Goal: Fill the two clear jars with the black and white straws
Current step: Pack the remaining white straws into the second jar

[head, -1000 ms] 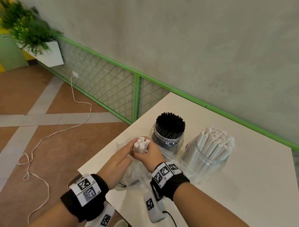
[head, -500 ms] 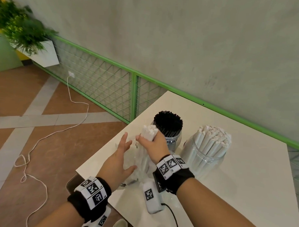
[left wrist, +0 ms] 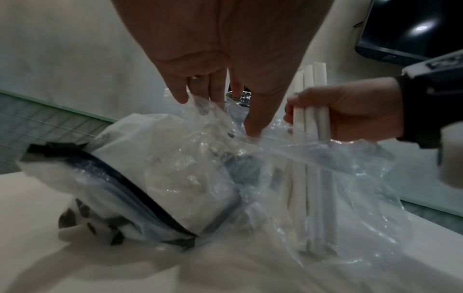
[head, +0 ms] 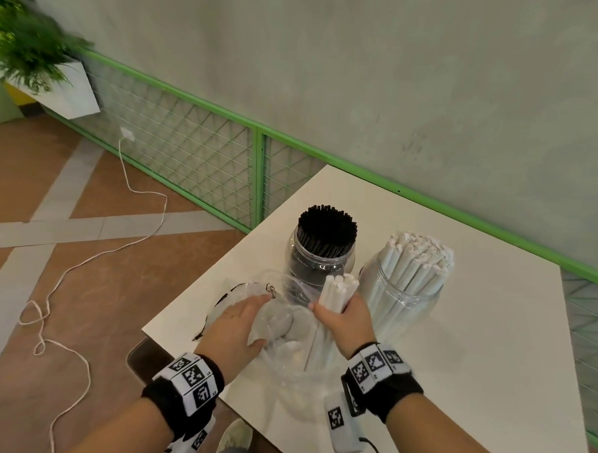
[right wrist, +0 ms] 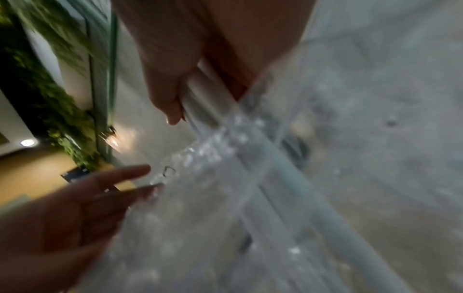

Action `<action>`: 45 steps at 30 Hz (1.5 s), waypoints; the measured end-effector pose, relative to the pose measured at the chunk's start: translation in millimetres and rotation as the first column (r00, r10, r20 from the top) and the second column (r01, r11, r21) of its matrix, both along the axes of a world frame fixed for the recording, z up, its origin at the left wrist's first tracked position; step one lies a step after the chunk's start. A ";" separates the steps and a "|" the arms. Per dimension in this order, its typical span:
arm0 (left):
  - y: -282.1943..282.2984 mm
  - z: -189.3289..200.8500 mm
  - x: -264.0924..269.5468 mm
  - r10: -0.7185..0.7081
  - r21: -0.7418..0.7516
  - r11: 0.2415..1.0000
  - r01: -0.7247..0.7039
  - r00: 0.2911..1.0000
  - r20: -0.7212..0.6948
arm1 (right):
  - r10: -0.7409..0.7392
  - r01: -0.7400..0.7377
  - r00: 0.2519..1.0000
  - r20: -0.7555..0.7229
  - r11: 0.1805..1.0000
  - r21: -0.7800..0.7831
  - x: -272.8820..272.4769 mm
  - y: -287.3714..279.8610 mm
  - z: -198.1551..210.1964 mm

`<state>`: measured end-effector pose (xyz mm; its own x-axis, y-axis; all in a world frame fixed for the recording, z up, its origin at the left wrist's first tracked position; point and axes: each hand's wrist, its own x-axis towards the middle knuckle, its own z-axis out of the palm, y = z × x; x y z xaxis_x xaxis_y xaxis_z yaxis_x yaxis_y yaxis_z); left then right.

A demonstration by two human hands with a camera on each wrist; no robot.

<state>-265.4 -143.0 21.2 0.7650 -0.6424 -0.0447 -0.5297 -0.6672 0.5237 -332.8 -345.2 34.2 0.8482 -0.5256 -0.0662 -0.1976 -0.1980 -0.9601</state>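
Two clear jars stand on the white table (head: 491, 337): the left jar (head: 318, 265) is packed with black straws (head: 326, 227), the right jar (head: 402, 302) with white straws (head: 419, 255). My right hand (head: 343, 319) grips a small bundle of white straws (head: 337, 291) (left wrist: 312, 111) (right wrist: 200, 95), upright, lower ends still inside a crumpled clear plastic bag (head: 286, 332) (left wrist: 213, 168). My left hand (head: 238, 321) (left wrist: 225, 95) rests on the bag with straight fingers, pressing it down near the table's left corner.
The bag has a black zip strip (left wrist: 140, 190). The table's left edge (head: 199, 290) is close to my left hand. Behind are a green wire fence (head: 255, 176) and grey wall; a white cable (head: 83, 261) lies on the floor, a planter (head: 34, 64) far left.
My right hand has drawn the white straw bundle up and rightward, toward the white-straw jar. My left hand let go of the bundle and dropped flat onto the bag.
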 end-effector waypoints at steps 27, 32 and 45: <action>-6.0 -18.9 10.7 -0.070 0.000 0.998 0.070 0.996 0.048 | -0.280 0.245 0.844 0.457 0.960 0.135 -19.4 -103.1 134.7; -4.9 -19.6 11.0 -0.072 -0.001 0.997 0.072 0.996 0.053 | -0.241 0.218 0.862 0.446 0.971 0.102 -13.9 -116.8 135.0; -2.3 -14.0 6.3 -0.061 -0.001 0.998 0.061 0.997 0.052 | -0.193 0.215 0.947 0.257 0.975 -0.058 -6.2 -118.0 89.0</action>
